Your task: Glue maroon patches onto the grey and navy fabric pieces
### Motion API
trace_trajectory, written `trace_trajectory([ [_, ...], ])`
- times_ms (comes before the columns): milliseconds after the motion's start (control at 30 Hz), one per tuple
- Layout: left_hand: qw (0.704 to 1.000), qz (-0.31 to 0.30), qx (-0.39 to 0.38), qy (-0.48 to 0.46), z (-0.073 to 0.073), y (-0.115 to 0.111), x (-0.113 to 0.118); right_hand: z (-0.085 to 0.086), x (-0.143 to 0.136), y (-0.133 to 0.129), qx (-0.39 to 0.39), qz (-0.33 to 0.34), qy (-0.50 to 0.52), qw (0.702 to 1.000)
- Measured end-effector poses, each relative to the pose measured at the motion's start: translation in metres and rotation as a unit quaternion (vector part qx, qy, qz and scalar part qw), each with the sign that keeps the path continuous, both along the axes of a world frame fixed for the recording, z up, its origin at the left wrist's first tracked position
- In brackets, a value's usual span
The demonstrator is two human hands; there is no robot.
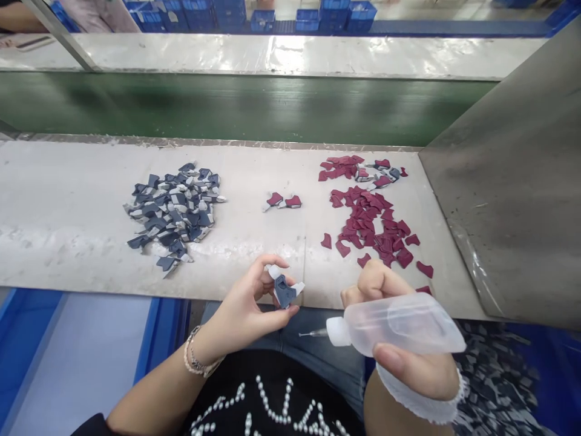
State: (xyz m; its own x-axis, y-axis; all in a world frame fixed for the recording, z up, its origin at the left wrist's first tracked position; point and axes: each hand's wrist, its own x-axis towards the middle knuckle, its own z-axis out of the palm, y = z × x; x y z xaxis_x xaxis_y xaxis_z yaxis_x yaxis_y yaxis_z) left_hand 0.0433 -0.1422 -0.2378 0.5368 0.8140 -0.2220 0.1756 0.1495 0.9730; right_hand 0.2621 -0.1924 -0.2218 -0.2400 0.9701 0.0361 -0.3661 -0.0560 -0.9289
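My left hand [247,309] pinches a small dark blue and white piece [284,290] between thumb and fingers, just in front of the table's near edge. My right hand [399,339] grips a clear plastic squeeze bottle [399,327] lying sideways. Its white cap and thin metal needle tip [311,333] point left toward the held piece, a short gap below it. A heap of blue and white pieces [175,209] lies on the table to the left. A spread of dark red pieces [374,227] lies to the right.
Two joined red and white pieces [282,201] lie mid-table on the white work surface [68,212]. A green conveyor belt [236,106] runs behind it. A grey metal panel [521,181] slopes at the right. Blue bins [27,339] sit below left, and blue crates [336,15] stand far back.
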Motion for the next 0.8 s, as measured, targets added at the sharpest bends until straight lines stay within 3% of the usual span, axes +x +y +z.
trace_trajectory([
  [200, 0.999, -0.031, 0.017, 0.011, 0.001, -0.002, 0.000, 0.009, -0.008, 0.003, 0.041, -0.024, -0.104, 0.993],
  [367, 0.999, -0.035, 0.036, 0.021, 0.003, -0.001, 0.001, 0.014, -0.015, 0.002, 0.102, -0.082, -0.242, 0.961],
  [533, 0.998, -0.033, 0.039, 0.030, 0.004, 0.000, 0.001, 0.012, -0.018, 0.000, 0.098, -0.108, -0.267, 0.953],
  [800, 0.997, -0.041, 0.053, 0.038, 0.003, -0.001, -0.001, 0.020, -0.019, 0.003, 0.130, -0.094, -0.321, 0.933],
])
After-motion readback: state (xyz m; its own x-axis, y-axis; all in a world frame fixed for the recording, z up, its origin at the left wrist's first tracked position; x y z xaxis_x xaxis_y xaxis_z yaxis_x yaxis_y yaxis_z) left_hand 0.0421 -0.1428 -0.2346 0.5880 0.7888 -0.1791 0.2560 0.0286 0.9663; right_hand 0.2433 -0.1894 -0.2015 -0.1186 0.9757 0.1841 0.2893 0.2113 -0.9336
